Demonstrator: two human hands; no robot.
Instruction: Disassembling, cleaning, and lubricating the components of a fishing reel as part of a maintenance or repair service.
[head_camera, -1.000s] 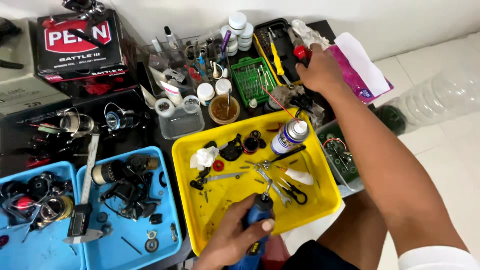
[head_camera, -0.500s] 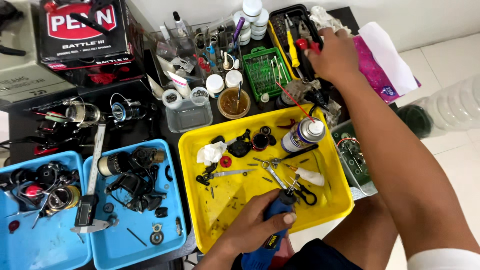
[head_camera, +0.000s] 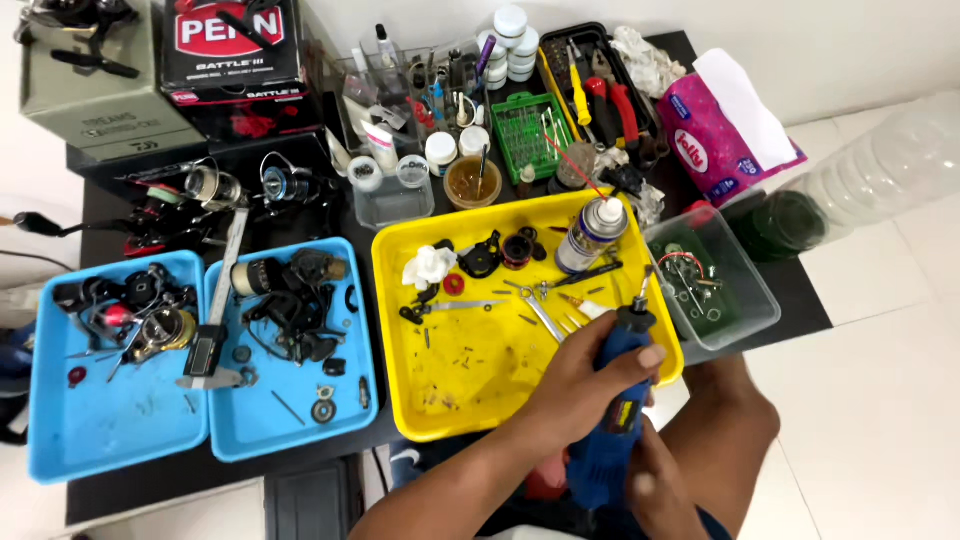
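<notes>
Two blue trays (head_camera: 120, 440) lay side by side at the left of the dark table (head_camera: 800, 300), both holding dismantled reel parts; a digital caliper (head_camera: 215, 330) rested across the seam between them. Behind the trays, assembled spinning reels (head_camera: 215, 190) stood on the table in front of a black and red box (head_camera: 235, 50) and a grey-green box (head_camera: 95, 95). Toward the centre, a small clear container (head_camera: 392, 205) sat beside a cup of brown grease (head_camera: 472, 182) with a brush standing in it, and a green basket (head_camera: 532, 135) stood just behind the cup. A yellow tray (head_camera: 440, 400) occupied the centre and carried a white rag (head_camera: 428, 266), black reel components (head_camera: 480, 258), scissors (head_camera: 530, 300), scattered small screws and an upright spray can (head_camera: 592, 232) with a red straw. The left hand (head_camera: 585, 385) was positioned over the near right corner of the yellow tray, its fingers (head_camera: 645, 357) wrapped closed around the upper body of a blue rotary tool (head_camera: 612, 410), which pointed upward and away with its tip above the tray rim. The right hand (head_camera: 650, 485) sat directly below, at the bottom edge of the view, closed on the lower body of the same tool. At the right, a clear plastic tub (head_camera: 715, 285) containing small parts stood just beside the yellow tray. Behind it lay a black tool tray (head_camera: 600, 80) with pliers and screwdrivers, a pink tissue pack (head_camera: 715, 140), and a green jar (head_camera: 785, 225) at the table edge.
</notes>
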